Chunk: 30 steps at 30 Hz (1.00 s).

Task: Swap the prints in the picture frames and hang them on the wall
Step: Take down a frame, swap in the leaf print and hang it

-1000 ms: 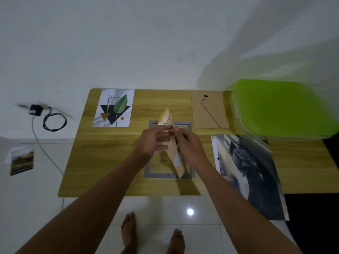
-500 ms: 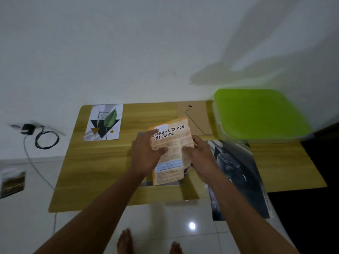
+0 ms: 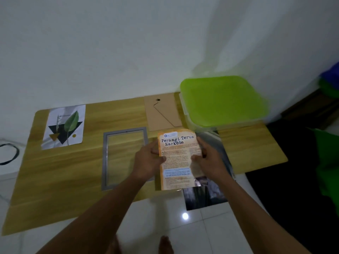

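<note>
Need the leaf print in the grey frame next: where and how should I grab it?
Probably its near edge, from your side: the leaf print lies flat on the table, far edge toward the wall, so lift a near corner and pinch it.

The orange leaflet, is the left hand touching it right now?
Touching. The head view shows the left hand pinching the orange leaflet at its left edge, with the thumb lying on the printed face.
</note>
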{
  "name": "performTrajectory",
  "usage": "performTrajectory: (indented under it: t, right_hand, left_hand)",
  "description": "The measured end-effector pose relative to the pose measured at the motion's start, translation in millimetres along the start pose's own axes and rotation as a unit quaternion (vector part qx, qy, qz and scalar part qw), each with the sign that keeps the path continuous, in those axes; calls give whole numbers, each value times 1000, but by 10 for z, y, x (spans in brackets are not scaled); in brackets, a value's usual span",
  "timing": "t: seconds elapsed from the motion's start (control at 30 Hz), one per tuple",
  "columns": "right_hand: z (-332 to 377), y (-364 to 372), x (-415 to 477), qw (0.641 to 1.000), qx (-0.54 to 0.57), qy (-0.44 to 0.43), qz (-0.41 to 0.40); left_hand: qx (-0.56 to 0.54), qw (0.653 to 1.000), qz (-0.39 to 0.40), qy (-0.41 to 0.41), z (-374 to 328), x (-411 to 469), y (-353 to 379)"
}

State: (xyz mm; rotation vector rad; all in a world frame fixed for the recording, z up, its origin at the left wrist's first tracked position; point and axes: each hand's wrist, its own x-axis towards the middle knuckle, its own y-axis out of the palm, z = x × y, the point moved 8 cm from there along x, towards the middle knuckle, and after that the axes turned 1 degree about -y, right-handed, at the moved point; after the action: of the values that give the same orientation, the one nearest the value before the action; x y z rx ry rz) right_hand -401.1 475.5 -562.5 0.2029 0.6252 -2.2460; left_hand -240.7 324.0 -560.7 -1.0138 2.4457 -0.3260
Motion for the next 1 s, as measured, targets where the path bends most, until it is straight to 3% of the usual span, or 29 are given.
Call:
performTrajectory:
  t: [0.13, 0.3, 0.4, 0.53, 0.87, 1.0]
  right_hand:
    - [-202, -268, 67, 999, -36, 4, -19]
    - [-426, -415, 246, 980, -189, -19, -53]
    - [-540, -418, 262, 947, -313, -14, -68]
    - [-491, -290, 211, 891, -446, -77, -43]
    - [-470, -283, 157, 901, -431, -39, -28]
    - [-329, -258, 151, 907, -416, -49, -32]
  left_hand:
    - [27, 999, 23, -17, 74, 139, 470]
    - [182, 983, 1, 19, 71, 241, 753]
    - [336, 938, -24, 78, -23, 261, 803]
    - [494, 853, 24, 168, -20, 279, 1008]
    - [527, 828, 68, 181, 10, 301, 1069]
    - [498, 847, 72, 173, -45, 273, 991]
